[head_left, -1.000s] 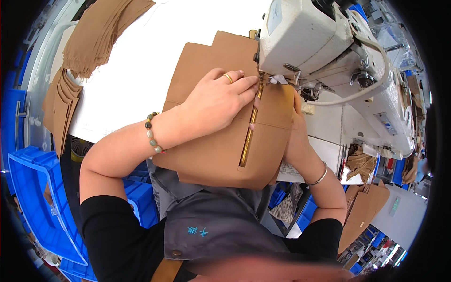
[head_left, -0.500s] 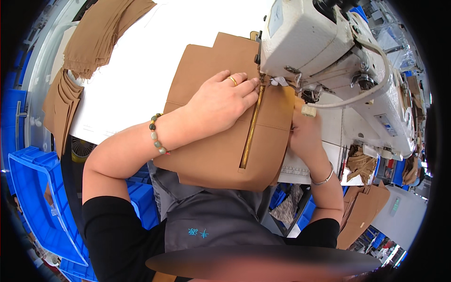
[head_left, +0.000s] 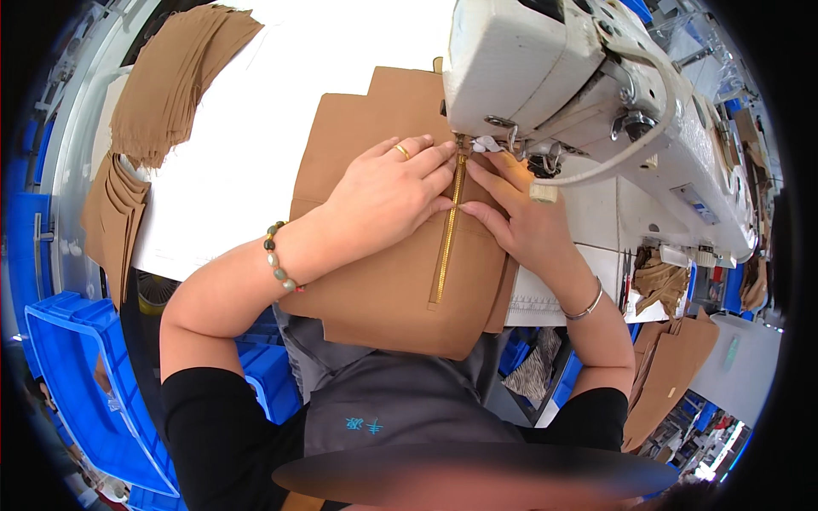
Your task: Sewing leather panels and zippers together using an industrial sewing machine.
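A brown leather-like panel [head_left: 375, 298] with a gold-toothed zipper [head_left: 446, 243] set in a long slot lies under the head of a white sewing machine [head_left: 520, 72]. My left hand [head_left: 388, 187] rests flat on the panel left of the zipper, fingers stretched toward the needle area. On the zipper's other side, my right hand [head_left: 532, 221] lies on the panel with thumb and fingers apart. Both thumbs nearly meet at the zipper. The machine head hides the zipper's far end, and the needle cannot be made out.
Stacks of brown cut pieces [head_left: 175, 94] lie on the white table [head_left: 256, 128] at the left. Blue bins [head_left: 72, 315] stand below its left edge. At right are crumpled brown scraps [head_left: 660, 281] and large brown panels [head_left: 673, 366].
My right hand has come from beneath the panel's right edge onto its top, beside the zipper. The left hand stays flat on the panel. The whole view has shifted slightly.
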`<action>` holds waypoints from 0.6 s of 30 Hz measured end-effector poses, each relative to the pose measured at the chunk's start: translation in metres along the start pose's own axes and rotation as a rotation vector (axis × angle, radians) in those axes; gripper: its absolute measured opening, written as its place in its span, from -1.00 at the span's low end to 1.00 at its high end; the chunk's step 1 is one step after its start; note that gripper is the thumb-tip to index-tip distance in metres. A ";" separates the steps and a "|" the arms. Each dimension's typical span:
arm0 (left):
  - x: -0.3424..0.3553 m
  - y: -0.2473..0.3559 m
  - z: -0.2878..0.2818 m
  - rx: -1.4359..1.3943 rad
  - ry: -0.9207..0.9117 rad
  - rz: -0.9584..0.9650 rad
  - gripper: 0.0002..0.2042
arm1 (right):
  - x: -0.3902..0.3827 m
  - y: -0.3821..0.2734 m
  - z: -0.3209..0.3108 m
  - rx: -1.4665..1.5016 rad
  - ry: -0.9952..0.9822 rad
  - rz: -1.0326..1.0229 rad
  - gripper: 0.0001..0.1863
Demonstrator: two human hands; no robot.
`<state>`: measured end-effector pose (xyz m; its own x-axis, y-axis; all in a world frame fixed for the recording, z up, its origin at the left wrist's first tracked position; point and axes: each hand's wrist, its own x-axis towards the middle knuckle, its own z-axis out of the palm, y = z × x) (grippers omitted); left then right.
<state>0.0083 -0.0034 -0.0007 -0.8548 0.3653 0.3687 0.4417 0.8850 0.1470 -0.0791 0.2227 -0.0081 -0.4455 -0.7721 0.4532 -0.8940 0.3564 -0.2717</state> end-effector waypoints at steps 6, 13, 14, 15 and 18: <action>0.001 0.008 0.000 0.028 -0.008 -0.019 -0.55 | -0.001 0.003 -0.004 -0.015 -0.045 0.009 -0.51; 0.001 0.009 0.000 0.032 0.026 -0.036 -0.59 | 0.000 0.001 -0.008 -0.027 -0.053 -0.004 -0.55; 0.001 0.009 0.000 0.032 0.030 -0.032 -0.59 | 0.000 0.001 -0.012 -0.080 -0.028 -0.031 -0.57; 0.001 0.008 0.000 0.037 0.027 -0.027 -0.59 | -0.003 0.000 -0.020 -0.070 -0.025 -0.036 -0.57; 0.002 0.007 -0.001 0.011 0.024 -0.024 -0.59 | -0.023 0.004 -0.074 -0.286 0.057 -0.042 -0.74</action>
<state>0.0104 0.0032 0.0017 -0.8580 0.3373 0.3874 0.4183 0.8966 0.1457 -0.0761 0.2808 0.0431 -0.4023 -0.7616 0.5081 -0.8855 0.4646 -0.0047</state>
